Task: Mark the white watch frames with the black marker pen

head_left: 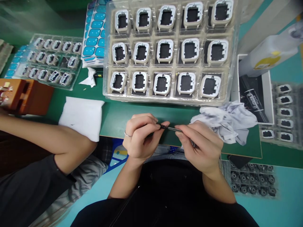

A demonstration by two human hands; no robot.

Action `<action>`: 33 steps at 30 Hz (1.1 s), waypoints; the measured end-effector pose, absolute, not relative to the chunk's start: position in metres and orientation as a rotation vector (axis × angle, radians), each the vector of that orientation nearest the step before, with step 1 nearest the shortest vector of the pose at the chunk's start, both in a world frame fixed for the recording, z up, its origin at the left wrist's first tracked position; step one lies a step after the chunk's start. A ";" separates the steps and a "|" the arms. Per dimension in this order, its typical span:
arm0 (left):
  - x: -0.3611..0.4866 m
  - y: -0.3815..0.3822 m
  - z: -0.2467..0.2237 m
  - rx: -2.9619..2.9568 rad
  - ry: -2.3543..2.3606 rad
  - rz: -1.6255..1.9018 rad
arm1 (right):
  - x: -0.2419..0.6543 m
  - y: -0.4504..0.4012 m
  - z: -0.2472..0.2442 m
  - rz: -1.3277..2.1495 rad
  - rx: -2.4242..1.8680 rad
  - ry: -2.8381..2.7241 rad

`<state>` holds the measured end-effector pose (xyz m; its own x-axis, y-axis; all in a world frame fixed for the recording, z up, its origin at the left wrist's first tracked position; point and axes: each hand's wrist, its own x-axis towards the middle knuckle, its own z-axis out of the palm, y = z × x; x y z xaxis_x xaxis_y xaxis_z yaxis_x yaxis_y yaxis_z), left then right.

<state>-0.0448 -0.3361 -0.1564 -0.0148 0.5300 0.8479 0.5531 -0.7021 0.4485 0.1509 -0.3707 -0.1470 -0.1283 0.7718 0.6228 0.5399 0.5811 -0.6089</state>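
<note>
My left hand [142,135], a ring on one finger, is closed in a pinch on a small dark part [162,126], too small to name. My right hand [201,143] pinches a slim metal tool [174,129] that looks like tweezers; its tip meets the dark part. Both hands are over the front edge of the green table [115,115]. Just beyond them lies a clear plastic tray [146,98] with rows of white, rounded-square watch-case-like frames [162,84]. A crumpled grey-white cloth [227,121] lies beside my right hand.
A co-worker's arm [47,134] reaches in at left, near a folded white cloth [81,113] and a brown box [35,96]. Blue sticker sheets [94,41] and another filled tray [54,60] lie behind. At right are a white box [270,94] with a marker and a bottle [270,53].
</note>
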 end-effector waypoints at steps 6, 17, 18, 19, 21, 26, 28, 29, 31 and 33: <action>-0.045 -0.335 -0.154 -2.195 -1.193 -1.912 | 0.152 -0.372 -0.147 0.279 -1.101 -1.796; -0.047 -0.334 -0.156 -2.237 -1.160 -1.924 | 0.152 -0.372 -0.147 0.314 -1.077 -1.787; -0.047 -0.335 -0.156 -2.237 -1.167 -1.921 | 0.152 -0.372 -0.147 0.315 -1.073 -1.785; -0.047 -0.335 -0.156 -2.238 -1.173 -1.919 | 0.152 -0.372 -0.147 0.313 -1.070 -1.784; -0.048 -0.336 -0.157 -2.249 -1.175 -1.908 | 0.152 -0.372 -0.147 0.315 -1.059 -1.783; -0.049 -0.337 -0.157 -2.281 -1.166 -1.835 | 0.153 -0.372 -0.147 0.324 -1.050 -1.776; -0.050 -0.338 -0.157 -2.286 -1.160 -1.829 | 0.154 -0.372 -0.147 0.329 -1.048 -1.767; -0.050 -0.338 -0.157 -2.291 -1.157 -1.830 | 0.154 -0.372 -0.147 0.331 -1.046 -1.760; -0.050 -0.338 -0.157 -2.301 -1.147 -1.839 | 0.155 -0.372 -0.148 0.333 -1.048 -1.746; -0.049 -0.338 -0.158 -2.308 -1.133 -1.852 | 0.155 -0.372 -0.148 0.335 -1.055 -1.740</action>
<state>-0.0493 -0.3379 -0.1576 0.0614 0.5367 0.8415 0.5048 -0.7440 0.4377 0.1545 -0.3720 -0.1478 -0.0869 0.7785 0.6216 0.4920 0.5761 -0.6527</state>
